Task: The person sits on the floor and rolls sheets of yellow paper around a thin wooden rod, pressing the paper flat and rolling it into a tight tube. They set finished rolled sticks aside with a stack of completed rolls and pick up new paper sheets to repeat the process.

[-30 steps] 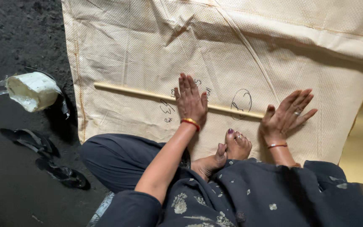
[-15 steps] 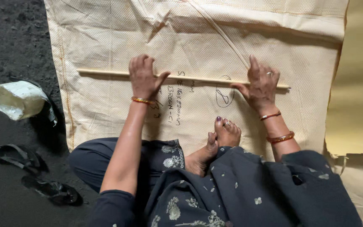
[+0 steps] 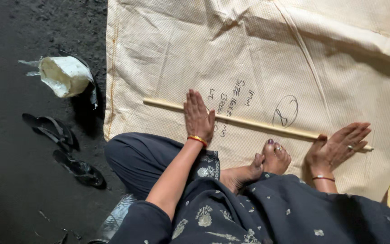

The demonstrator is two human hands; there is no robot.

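Note:
A long thin wooden stick (image 3: 258, 123) lies across a cream woven sack (image 3: 249, 54) spread on the ground. My left hand (image 3: 197, 115) rests flat on the stick near its left part, fingers together and pointing away from me. My right hand (image 3: 337, 145) lies flat over the stick's right end, fingers spread. Handwriting and a circled mark sit on the sack between the hands. My bare foot (image 3: 274, 158) rests on the sack just below the stick.
Dark ground lies left of the sack. A crumpled white bag (image 3: 64, 76) sits there, with a pair of black sandals (image 3: 64, 149) below it. My dark patterned clothing fills the lower frame.
Both hands have rolled the stick back toward me after pushing it away half a second ago. They stay flat on it.

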